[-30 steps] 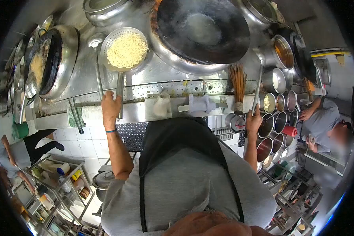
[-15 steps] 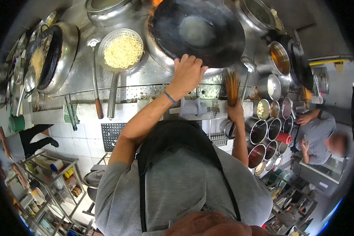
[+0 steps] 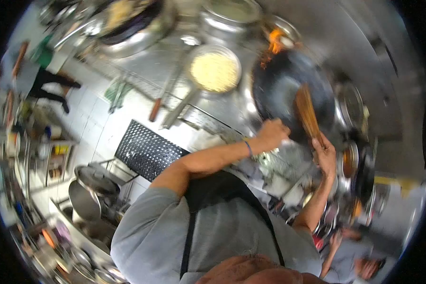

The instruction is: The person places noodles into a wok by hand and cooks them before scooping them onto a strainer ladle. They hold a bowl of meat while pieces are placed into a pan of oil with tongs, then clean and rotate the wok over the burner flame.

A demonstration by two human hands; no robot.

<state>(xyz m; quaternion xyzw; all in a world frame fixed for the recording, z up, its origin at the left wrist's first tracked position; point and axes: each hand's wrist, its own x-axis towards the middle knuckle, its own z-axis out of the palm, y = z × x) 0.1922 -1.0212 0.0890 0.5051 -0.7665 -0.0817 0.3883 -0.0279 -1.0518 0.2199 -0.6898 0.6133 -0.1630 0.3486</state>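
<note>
A dark wok (image 3: 281, 87) sits tilted over the stove at the upper right of centre. My left hand (image 3: 272, 134), with a blue band on its wrist, is closed on the wok's near rim. In my right hand (image 3: 324, 154) is a bamboo brush (image 3: 307, 111), gripped at its lower end, its bristles over the inside of the wok. Left of the wok, a perforated ladle (image 3: 192, 94) holds a heap of pale noodles (image 3: 215, 71).
Flames (image 3: 275, 41) show behind the wok. A lidded metal pot (image 3: 229, 10) stands at the top, another wok (image 3: 137, 40) at the upper left. A co-worker (image 3: 350, 258) is at the lower right, another person (image 3: 47, 83) at the far left. Black perforated mat (image 3: 149, 149) below.
The view has turned. My right hand has raised the brush from beside the wok to over its inside. My left hand stays at the wok's rim. Flames now show more.
</note>
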